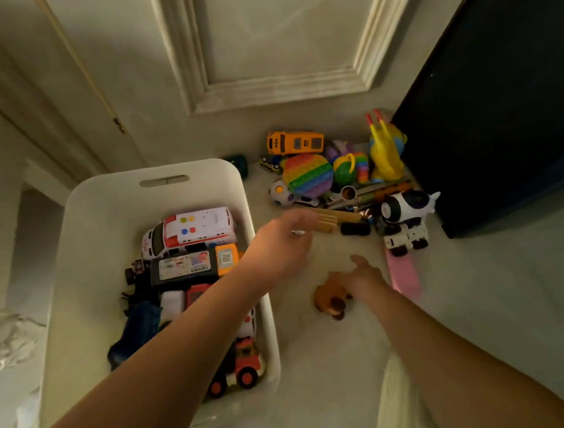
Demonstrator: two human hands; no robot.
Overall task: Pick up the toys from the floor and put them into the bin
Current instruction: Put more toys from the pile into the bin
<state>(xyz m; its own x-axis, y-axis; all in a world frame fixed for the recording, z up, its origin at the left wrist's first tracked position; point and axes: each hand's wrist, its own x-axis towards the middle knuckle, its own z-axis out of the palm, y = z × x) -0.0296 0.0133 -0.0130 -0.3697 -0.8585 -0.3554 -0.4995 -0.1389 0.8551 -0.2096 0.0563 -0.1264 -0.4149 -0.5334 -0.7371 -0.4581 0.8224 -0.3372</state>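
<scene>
The bin [84, 265] looks like matt white plastic with smooth walls. Inside it, the ambulance [190, 232] is glossy hard plastic. At two o'clock on the smooth, pale floor [484, 281], the rainbow pop toy [308, 175] looks like soft, dimpled silicone, the yellow bus [294, 142] shiny plastic. The brown toy [329, 300] seems plush, though blurred.

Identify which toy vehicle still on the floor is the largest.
The orange-yellow bus against the wall; the small car beside it is much smaller.
</scene>
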